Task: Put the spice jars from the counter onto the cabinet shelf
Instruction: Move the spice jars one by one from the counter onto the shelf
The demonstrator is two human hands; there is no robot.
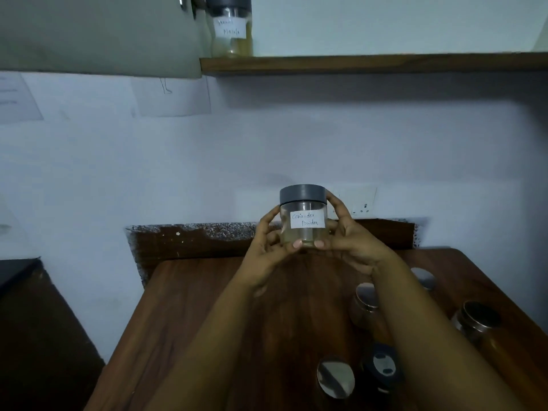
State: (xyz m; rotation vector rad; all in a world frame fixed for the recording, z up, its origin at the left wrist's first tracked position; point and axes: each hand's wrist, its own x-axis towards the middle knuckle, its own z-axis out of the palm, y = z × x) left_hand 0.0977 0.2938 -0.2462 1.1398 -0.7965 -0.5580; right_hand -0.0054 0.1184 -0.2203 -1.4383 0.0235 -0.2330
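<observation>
Head view: a person lifts a clear spice jar [303,218] with a grey screw lid, hand-labelled "Coriander Powder", in both hands above the back edge of the wooden counter [189,310]. The left hand [265,253] curls round the jar's left wall, thumb tip pressed against the base at the front; the right hand [353,244] cups the right wall, forefinger reaching up to touch the lid's rim and thumb tip meeting the base beside the other thumb. Both hands are gripping the jar, which stands upright and clear of the counter, its label facing the camera between the two sets of fingers.

High above, the cabinet shelf [385,63] juts out from the wall. One labelled jar [229,28] already stands at its left end, hard beside the grey cabinet door [98,34], and the board to its right looks free.

Judged from this pose, the step in hand is the carry upward. It would go best with the jar kept level, raised well above the shelf's front edge before it goes inward, then set down just to the right of the jar already there without knocking it. One hand may have to let go near the top; the grip on the wall should firm up first.

Several more jars [366,304] wait near the counter's right edge and front.
</observation>
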